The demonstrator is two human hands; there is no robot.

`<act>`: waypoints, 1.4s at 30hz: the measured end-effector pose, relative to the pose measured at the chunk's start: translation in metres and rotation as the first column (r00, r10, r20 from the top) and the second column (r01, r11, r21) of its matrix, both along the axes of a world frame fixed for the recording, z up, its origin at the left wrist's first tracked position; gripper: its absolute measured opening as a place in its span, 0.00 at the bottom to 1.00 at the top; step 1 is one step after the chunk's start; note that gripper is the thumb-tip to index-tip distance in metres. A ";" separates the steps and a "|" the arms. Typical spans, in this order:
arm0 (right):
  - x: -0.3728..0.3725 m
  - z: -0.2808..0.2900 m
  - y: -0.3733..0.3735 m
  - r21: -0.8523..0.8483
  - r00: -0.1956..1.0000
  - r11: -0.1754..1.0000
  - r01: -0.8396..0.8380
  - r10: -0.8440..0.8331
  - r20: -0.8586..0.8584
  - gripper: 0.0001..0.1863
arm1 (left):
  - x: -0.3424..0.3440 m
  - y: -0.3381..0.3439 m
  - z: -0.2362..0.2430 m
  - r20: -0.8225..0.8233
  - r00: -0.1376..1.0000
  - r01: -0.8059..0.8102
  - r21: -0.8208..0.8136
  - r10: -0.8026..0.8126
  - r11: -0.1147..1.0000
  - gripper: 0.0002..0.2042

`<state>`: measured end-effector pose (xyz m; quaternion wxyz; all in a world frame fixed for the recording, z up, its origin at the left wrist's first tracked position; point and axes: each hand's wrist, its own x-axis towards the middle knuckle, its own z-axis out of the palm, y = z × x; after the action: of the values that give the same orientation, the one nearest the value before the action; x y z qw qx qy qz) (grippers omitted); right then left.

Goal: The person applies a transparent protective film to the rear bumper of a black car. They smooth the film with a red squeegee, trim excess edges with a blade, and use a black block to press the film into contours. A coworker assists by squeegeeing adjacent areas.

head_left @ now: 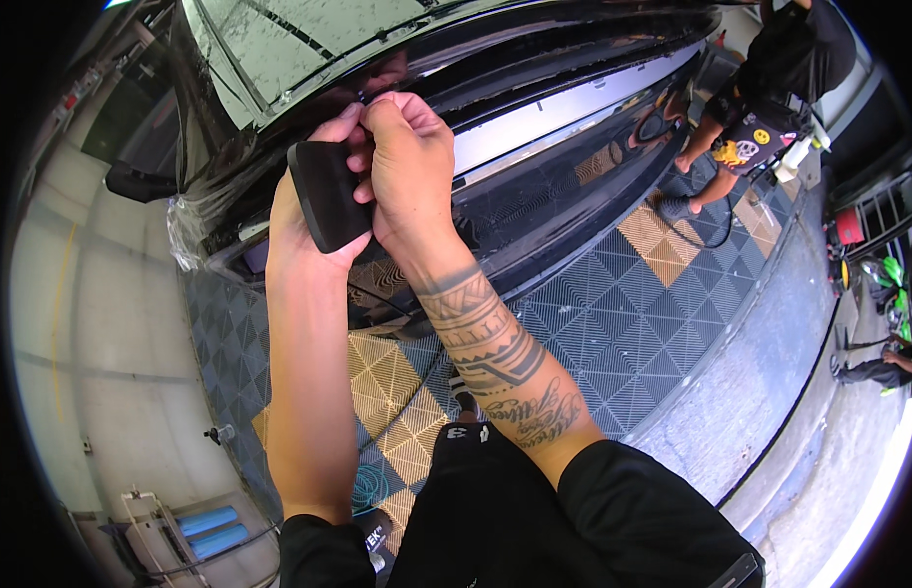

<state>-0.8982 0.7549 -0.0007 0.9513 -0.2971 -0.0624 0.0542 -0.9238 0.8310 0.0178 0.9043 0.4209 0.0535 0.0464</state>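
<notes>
Close to the edge of a glossy black car body [505,220], both my hands meet at the fingertips. My left hand [297,220] holds a flat black squeegee-like block [329,201] with rounded corners against its palm. Its thumb and fingers reach up to the right fingertips. My right hand [414,157] is closed in a pinch just beside them, its lower fingers curled next to the block. Whatever lies between the right fingertips is too small to make out. Wet-looking glass [270,49] with droplets lies beyond the hands, and crumpled clear film [185,230] hangs at the left.
A co-worker [769,93] in dark clothes stands at the far right beside the car. Grey and tan floor tiles [593,304] surround me. A teal coiled line [370,487] lies near my feet, and blue rolls [211,529] are at lower left. A dark rounded part [143,176] juts out at left.
</notes>
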 end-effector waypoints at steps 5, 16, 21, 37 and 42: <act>0.004 -0.007 -0.014 0.033 0.996 0.998 -0.050 0.048 0.077 0.05 | 0.001 -0.006 -0.006 0.110 0.994 0.017 0.047 -0.022 0.999 0.07; 0.014 -0.013 -0.020 0.021 0.991 0.995 -0.095 0.092 0.102 0.04 | 0.012 -0.009 -0.036 0.334 0.941 -0.081 0.049 0.060 0.996 0.08; 0.013 -0.014 -0.025 -0.015 0.993 0.997 -0.071 0.072 0.092 0.04 | 0.014 -0.002 -0.045 0.285 0.956 -0.088 0.051 0.070 0.995 0.09; -0.026 -0.077 -0.060 -0.596 0.846 0.772 -0.220 0.456 0.278 0.23 | -0.178 0.010 -0.210 -0.549 0.835 -0.043 -0.150 -0.047 0.988 0.31; -0.092 -0.122 -0.083 -0.845 0.800 0.532 -0.046 0.526 0.287 0.35 | -0.125 -0.014 -0.140 -0.280 0.942 -0.111 0.263 0.186 0.958 0.12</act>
<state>-0.9898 0.6720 -0.1225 0.6334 -0.6815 -0.3308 0.1578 -1.0490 0.8175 -0.1223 0.8207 0.5256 0.2168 0.0561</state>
